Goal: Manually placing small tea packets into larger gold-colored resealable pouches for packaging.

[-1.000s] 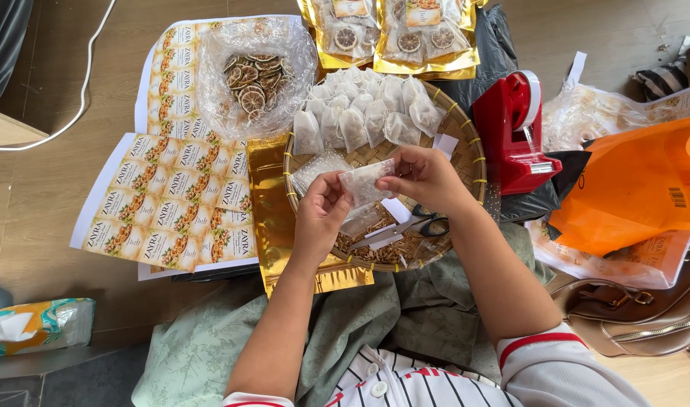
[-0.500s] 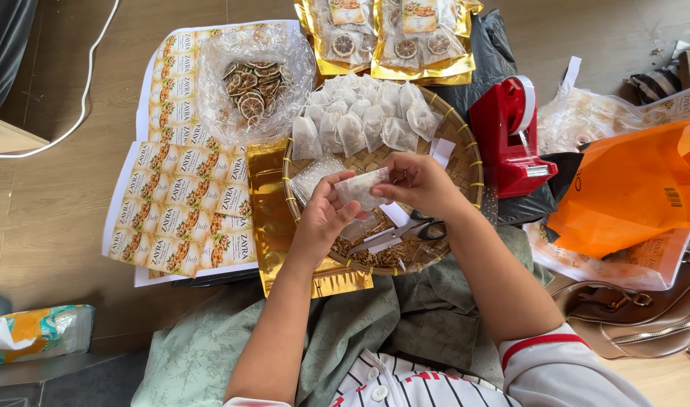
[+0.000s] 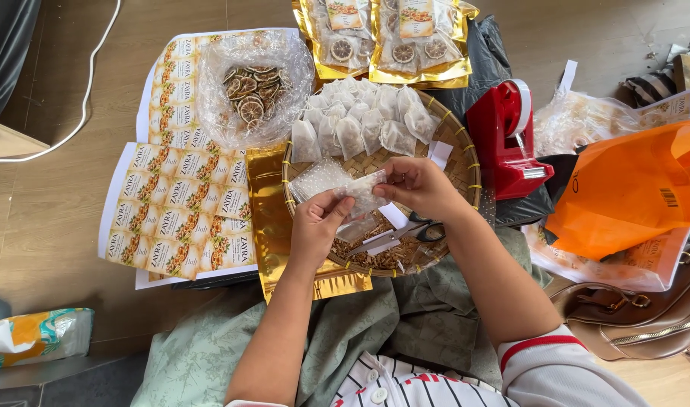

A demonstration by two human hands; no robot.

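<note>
While pinching one small clear pouch (image 3: 360, 190) between them, both hands (image 3: 367, 203) above the woven tray (image 3: 465, 162).

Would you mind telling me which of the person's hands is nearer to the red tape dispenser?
Right. The right hand sits just beside the red tape dispenser, near the woven tray's rim. The left hand lies farther off, across the small clear bag both hands hold.

Small translucent white sachet (image 3: 364, 190), held level between both hands, above the woven tray (image 3: 465, 162)
</note>
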